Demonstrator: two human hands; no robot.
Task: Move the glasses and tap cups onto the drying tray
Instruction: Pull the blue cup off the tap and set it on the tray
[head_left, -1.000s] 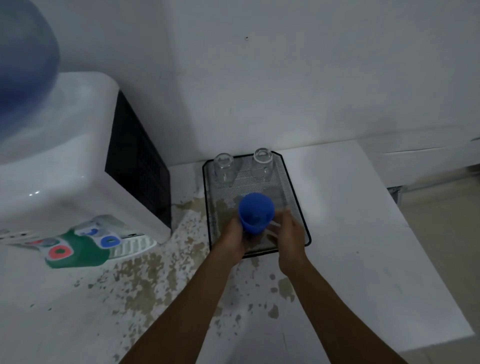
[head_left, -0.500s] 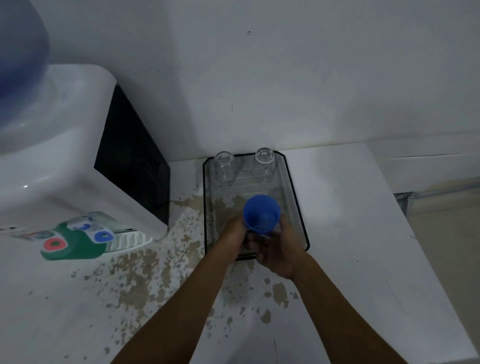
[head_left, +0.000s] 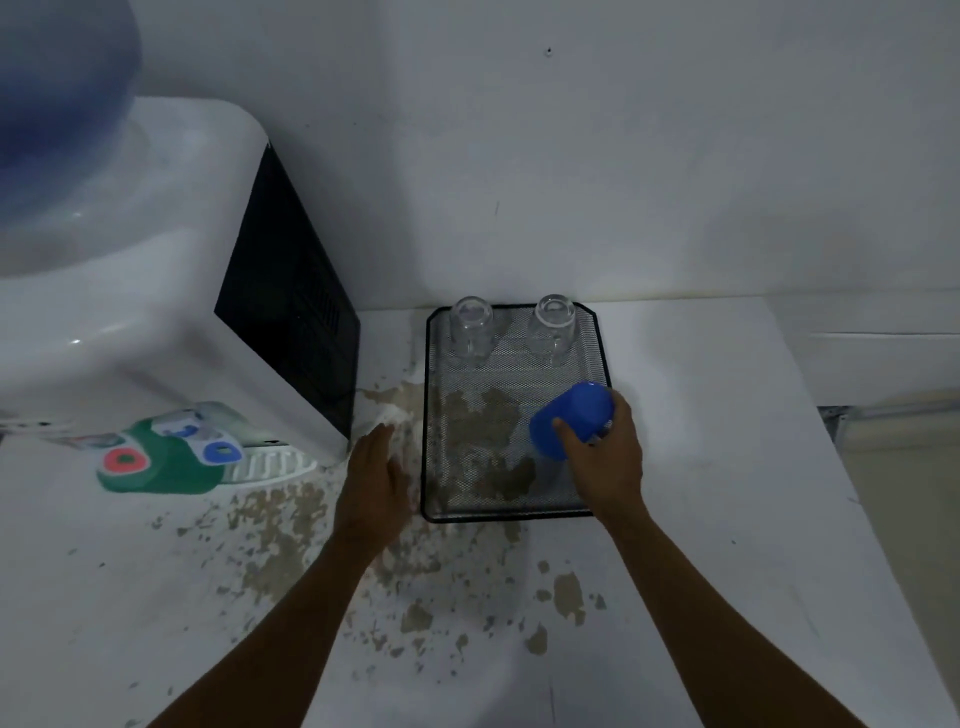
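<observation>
A black mesh drying tray (head_left: 457, 499) lies on the white counter against the wall. Two clear glasses (head_left: 471, 330) (head_left: 552, 327) stand upside down at its far end. My right hand (head_left: 608, 457) grips a blue cup (head_left: 574, 418), tilted with its base pointing up and away, over the tray's right side. My left hand (head_left: 374, 478) hovers flat and empty over the counter just left of the tray, fingers apart.
A white water dispenser (head_left: 156, 291) with a blue bottle (head_left: 57, 78) fills the left; its red and blue taps (head_left: 171, 452) and drip grille (head_left: 270, 465) face me. The counter's paint is flaked. The counter's right edge (head_left: 852, 499) drops to the floor.
My left hand let go of the blue cup and moved left off the tray. My right hand took the cup, tipped it over and carried it to the tray's right side.
</observation>
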